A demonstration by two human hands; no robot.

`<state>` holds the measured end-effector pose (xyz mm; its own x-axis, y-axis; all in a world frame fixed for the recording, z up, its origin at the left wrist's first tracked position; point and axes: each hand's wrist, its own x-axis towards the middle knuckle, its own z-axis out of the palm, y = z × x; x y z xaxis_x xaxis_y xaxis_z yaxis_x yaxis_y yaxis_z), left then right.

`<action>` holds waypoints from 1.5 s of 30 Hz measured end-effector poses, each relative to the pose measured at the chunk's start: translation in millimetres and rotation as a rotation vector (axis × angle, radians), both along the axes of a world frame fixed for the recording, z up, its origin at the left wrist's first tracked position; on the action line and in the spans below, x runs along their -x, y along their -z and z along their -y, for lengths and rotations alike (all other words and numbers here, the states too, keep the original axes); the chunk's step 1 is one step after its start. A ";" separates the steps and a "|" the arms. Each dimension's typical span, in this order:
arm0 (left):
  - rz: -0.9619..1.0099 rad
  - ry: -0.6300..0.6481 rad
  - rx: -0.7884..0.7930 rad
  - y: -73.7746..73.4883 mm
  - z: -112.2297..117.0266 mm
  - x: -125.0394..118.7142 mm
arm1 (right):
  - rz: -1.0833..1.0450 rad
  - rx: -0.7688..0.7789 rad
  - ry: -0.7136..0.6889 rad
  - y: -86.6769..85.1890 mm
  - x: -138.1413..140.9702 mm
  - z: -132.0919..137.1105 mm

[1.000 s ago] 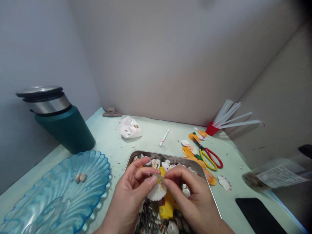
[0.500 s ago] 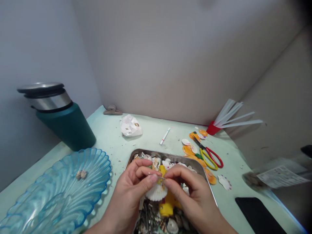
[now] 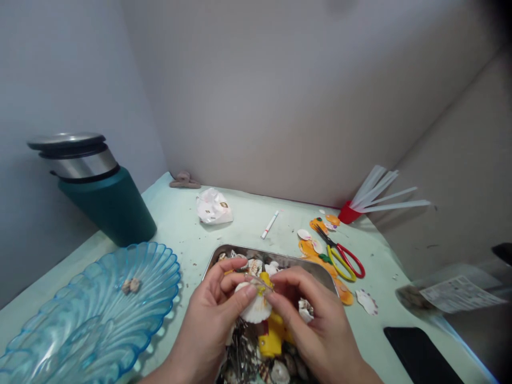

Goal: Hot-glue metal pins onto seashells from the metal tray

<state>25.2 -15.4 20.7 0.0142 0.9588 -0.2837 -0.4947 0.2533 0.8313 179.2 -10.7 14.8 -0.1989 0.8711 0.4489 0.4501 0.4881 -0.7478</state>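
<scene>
A white ribbed scallop shell (image 3: 256, 311) with a yellowish patch is pinched between the thumb and fingers of my left hand (image 3: 218, 304). A thin silvery strip (image 3: 258, 281) lies across the shell's upper edge; its exact kind is too small to tell. My right hand (image 3: 316, 314) pinches the strip's right end with thumb and forefinger. Both hands are over a metal tray (image 3: 236, 247) of shells and dark metal pieces. Below the shell, a yellow tool (image 3: 271, 338), like a glue gun, lies in the tray, partly hidden by the hands.
Left stand a blue scalloped dish (image 3: 92, 298) with small brownish bits and a teal bottle (image 3: 108, 205). Behind are a crumpled packet (image 3: 214, 207) and a white marker (image 3: 270, 224). Right are red-and-yellow scissors-like cutters (image 3: 343, 257), orange shells (image 3: 310, 247), glue sticks (image 3: 376, 189) in a red cup, and a black phone-like slab (image 3: 424, 354).
The shell has tilted and shifted slightly left and up in my fingers. The silvery strip now slants down to the right. Both hands keep their pinch.
</scene>
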 end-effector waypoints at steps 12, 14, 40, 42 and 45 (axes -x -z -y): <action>-0.042 0.001 -0.012 8.2 2.0 -1.0 | 0.266 -0.361 -0.012 1.8 0.3 1.8; -0.041 0.005 -0.008 9.5 2.5 -0.1 | 0.294 -0.389 -0.002 0.7 0.4 1.6; -0.004 0.056 -0.022 0.3 -1.4 2.9 | 0.107 -0.096 -0.053 -0.3 -2.6 2.6; -0.019 0.077 -0.029 1.5 -1.4 2.6 | 0.065 -0.082 -0.053 -1.2 -1.9 2.1; -0.005 0.082 -0.037 3.4 -1.1 2.7 | 0.020 -0.050 -0.051 -3.1 -0.5 1.9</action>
